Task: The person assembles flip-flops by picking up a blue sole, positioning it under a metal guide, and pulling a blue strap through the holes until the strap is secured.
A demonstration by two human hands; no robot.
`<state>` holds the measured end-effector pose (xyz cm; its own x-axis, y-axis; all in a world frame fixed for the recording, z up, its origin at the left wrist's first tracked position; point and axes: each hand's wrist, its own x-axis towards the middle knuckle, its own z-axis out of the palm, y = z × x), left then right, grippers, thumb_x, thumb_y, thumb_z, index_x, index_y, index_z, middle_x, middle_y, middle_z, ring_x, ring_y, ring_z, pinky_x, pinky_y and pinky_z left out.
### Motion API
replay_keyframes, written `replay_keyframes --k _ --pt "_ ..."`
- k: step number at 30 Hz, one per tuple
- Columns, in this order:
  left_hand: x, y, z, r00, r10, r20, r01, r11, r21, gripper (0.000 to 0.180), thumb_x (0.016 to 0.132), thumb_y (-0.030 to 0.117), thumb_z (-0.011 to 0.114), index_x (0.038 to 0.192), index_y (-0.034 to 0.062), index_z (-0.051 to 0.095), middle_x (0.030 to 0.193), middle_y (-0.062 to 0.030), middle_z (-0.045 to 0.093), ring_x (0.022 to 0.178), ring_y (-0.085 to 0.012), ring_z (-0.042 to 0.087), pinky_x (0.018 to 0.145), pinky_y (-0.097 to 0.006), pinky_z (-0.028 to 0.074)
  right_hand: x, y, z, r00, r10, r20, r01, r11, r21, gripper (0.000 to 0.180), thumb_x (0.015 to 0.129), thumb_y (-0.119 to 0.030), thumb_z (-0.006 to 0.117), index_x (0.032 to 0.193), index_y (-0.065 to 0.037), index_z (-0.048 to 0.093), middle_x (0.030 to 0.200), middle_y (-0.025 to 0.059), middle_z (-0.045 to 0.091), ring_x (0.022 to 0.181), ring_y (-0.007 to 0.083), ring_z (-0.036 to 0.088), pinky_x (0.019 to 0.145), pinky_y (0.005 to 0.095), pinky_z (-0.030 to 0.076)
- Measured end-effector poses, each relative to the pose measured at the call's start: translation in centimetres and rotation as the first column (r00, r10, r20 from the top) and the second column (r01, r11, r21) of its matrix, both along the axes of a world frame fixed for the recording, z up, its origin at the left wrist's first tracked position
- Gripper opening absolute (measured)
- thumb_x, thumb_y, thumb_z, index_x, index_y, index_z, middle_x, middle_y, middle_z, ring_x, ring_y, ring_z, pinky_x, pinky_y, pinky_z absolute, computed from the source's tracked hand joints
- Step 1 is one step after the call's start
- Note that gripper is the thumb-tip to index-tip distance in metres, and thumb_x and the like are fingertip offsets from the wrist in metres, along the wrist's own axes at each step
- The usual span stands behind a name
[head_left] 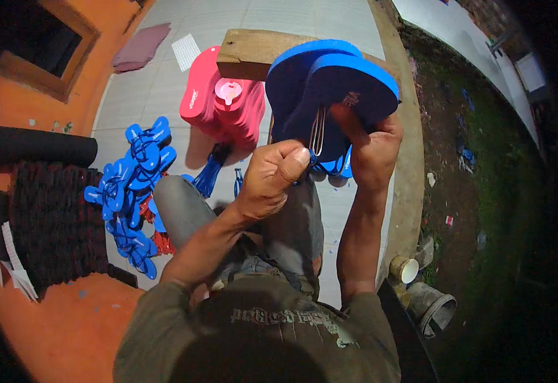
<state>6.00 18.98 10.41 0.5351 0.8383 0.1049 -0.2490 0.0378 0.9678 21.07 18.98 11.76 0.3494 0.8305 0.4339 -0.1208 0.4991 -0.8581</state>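
Observation:
My right hand [373, 148] grips blue foam sandal soles [336, 83], held up in front of me over my knees. My left hand [277, 173] is closed around a thin metal wire tool [318, 131] that pokes up against the underside of the front sole. Part of a blue strap [337, 167] hangs below the soles between my hands. The tool's lower end is hidden inside my left fist.
A stack of red soles [212, 96] lies on the tiled floor beside a wooden block [247, 54]. A heap of blue straps [132, 185] sits to my left near a dark mat [52, 223]. A cup [406, 268] and a bucket [435, 309] stand at the right by the dirt.

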Motion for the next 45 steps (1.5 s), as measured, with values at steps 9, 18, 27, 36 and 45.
replay_keyframes --k 9,18,27,36,45 --pt "1.4 -0.6 -0.9 0.981 0.051 0.189 -0.046 0.998 -0.034 0.037 0.088 0.033 0.046 0.063 0.0049 0.048 0.058 0.0033 0.041 0.055 -0.0044 0.035 0.050 -0.022 0.029 0.0 -0.1 0.7 0.997 -0.024 0.070 0.026 0.999 -0.024 0.029 0.071 -0.004 0.069 0.098 -0.002 0.060 0.090 0.0052 0.064 0.081 0.0118 0.058 0.074 0.0256 0.046" --pt "1.6 0.1 -0.9 0.963 0.042 0.266 0.023 0.971 -0.236 0.035 0.084 0.034 0.051 0.061 0.0085 0.045 0.054 0.0004 0.041 0.050 -0.0104 0.043 0.048 -0.026 0.036 -0.3 -0.3 1.2 0.998 -0.003 0.057 0.007 0.997 -0.072 0.026 0.072 -0.011 0.070 0.095 -0.004 0.060 0.090 0.0032 0.063 0.080 0.0102 0.057 0.073 0.0248 0.044" --pt "0.3 1.2 0.9 0.903 0.360 -0.233 -0.246 0.879 0.408 0.041 0.087 0.041 0.045 0.078 0.0017 0.052 0.070 -0.0073 0.054 0.063 -0.0225 0.053 0.057 -0.035 0.042 -0.4 -1.5 1.2 0.992 0.014 0.123 0.003 0.990 -0.139 0.027 0.074 -0.001 0.065 0.100 -0.002 0.059 0.091 0.0058 0.063 0.081 0.0132 0.058 0.076 0.0272 0.046" --pt "1.5 3.2 4.9 0.882 0.418 -0.217 -0.208 0.760 0.616 0.046 0.085 0.048 0.044 0.090 0.0022 0.053 0.067 -0.0173 0.051 0.066 -0.0328 0.055 0.060 -0.036 0.043 -1.2 -2.1 1.6 0.987 -0.081 0.137 0.099 0.986 -0.130 0.027 0.077 -0.015 0.066 0.100 -0.002 0.058 0.091 0.0042 0.061 0.082 0.0108 0.055 0.074 0.0256 0.043" --pt "-2.1 -5.1 -2.1 0.969 0.185 0.161 -0.235 0.889 0.392 0.023 0.085 0.023 0.047 0.098 0.0056 0.055 0.088 -0.0166 0.058 0.077 -0.0243 0.057 0.064 -0.033 0.044 -5.1 -11.2 -2.9 0.892 -0.293 0.345 0.324 0.945 -0.034 0.027 0.078 -0.021 0.055 0.092 0.002 0.060 0.083 0.0127 0.063 0.079 0.0231 0.059 0.074 0.0331 0.044"
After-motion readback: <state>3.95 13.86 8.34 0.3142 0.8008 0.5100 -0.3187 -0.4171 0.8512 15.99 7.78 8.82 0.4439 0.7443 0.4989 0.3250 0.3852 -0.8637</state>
